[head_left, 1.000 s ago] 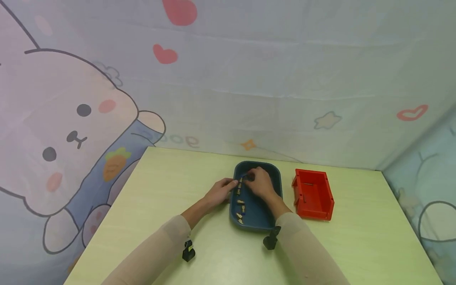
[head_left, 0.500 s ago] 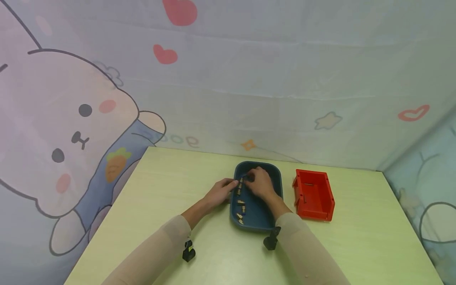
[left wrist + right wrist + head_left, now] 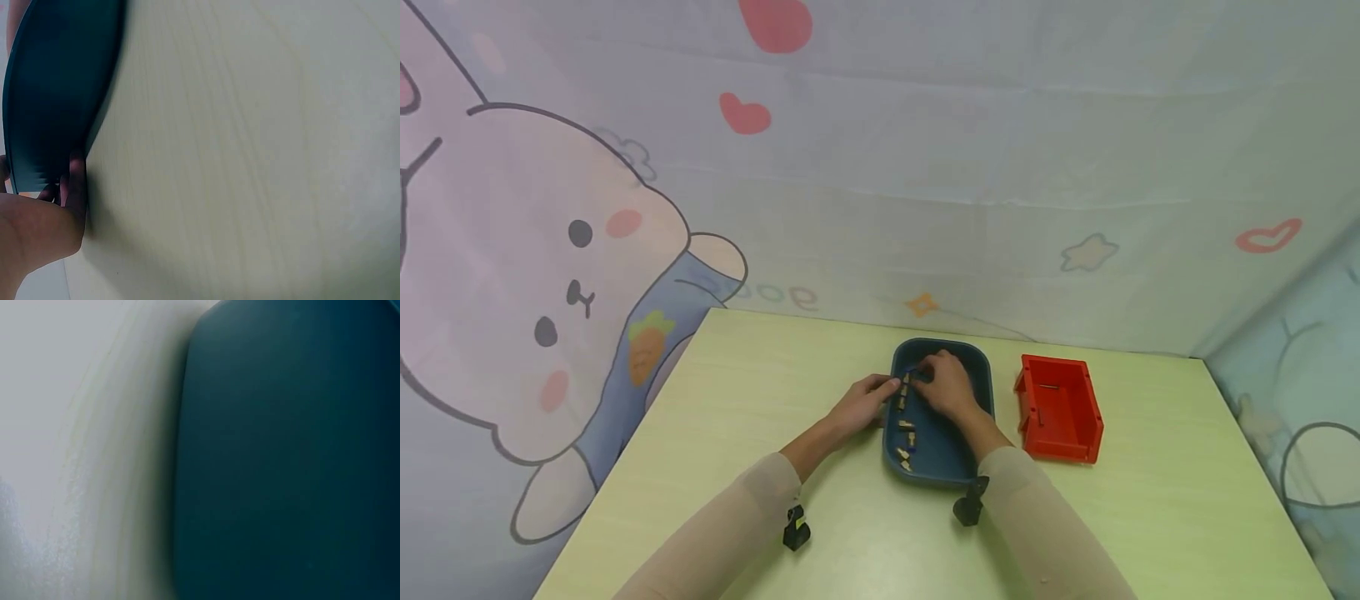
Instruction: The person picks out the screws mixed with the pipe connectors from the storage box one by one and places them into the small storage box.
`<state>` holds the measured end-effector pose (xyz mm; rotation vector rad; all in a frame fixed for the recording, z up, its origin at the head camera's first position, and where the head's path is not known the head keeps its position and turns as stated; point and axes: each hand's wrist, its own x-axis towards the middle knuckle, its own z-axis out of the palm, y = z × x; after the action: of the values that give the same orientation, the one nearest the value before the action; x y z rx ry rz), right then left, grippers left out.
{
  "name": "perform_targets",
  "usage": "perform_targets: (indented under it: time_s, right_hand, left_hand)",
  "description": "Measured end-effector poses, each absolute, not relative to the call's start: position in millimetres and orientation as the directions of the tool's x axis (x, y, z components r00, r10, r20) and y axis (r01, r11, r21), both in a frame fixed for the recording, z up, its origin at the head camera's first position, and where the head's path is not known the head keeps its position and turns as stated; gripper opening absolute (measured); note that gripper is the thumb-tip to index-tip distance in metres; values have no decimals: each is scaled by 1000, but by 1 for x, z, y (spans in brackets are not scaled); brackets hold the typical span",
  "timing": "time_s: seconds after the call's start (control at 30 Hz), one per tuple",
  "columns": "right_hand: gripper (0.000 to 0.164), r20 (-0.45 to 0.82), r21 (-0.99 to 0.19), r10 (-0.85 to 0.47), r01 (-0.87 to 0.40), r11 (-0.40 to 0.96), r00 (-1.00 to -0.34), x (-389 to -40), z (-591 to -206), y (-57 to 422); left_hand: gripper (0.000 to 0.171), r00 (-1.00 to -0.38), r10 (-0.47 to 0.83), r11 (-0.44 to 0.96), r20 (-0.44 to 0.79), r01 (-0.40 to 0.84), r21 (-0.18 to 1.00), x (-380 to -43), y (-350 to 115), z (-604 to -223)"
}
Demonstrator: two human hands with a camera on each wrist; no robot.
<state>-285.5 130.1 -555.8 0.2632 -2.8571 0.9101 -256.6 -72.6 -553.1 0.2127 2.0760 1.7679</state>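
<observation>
A dark blue-green tray (image 3: 940, 450) lies on the table in the head view. My left hand (image 3: 859, 406) grips its left rim, thumb over the edge and fingers along the outer wall, as the left wrist view also shows. My right hand (image 3: 951, 387) reaches inside the far half of the tray with bent fingers. Its thumb and index finger are at a small blue piece (image 3: 912, 369) by the left wall; I cannot tell whether they pinch it. Several small brass fittings (image 3: 907, 426) lie in a rough line down the tray's left side. The right wrist view shows only the tray's outer wall (image 3: 281, 450) and tabletop.
To the right of the tray stands a red plastic bin (image 3: 1060, 417) with a couple of thin screw-like pieces inside. The pale wooden table (image 3: 1172, 467) meets a printed cloth backdrop (image 3: 970, 167) at its far edge.
</observation>
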Motion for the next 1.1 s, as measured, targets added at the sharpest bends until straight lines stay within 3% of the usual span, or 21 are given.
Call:
perform_targets:
  time_s: [1.1]
  right_hand:
    - [25,199,-500,-156,-237,833,-968,-289,-558,129]
  left_hand:
    - [59,-903,377,183,-207,-146,972,-259,-75,-551]
